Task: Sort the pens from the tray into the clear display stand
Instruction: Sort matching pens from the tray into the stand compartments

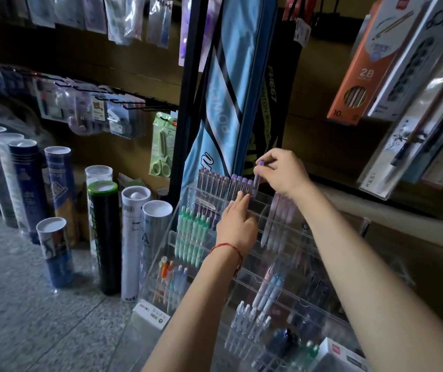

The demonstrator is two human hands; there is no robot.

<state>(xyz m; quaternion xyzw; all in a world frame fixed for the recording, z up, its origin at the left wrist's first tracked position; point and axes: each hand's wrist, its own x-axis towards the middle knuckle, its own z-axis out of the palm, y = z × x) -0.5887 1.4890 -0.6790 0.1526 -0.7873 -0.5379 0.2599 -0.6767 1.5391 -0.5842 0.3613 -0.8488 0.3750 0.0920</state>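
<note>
two hands are at the clear display stand (264,204): right hand (282,174) fingers (267,160) are pinching a purple-capped pen (256,181), left hand (237,228) fingers (242,201) are lying straight, touching the purple pens (231,183).

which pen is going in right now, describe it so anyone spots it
Find the clear display stand below the blue racket bag; follow its top row of purple pens. The held pen is at the right end, pinched by the right hand, alone raised above its neighbours.
</note>
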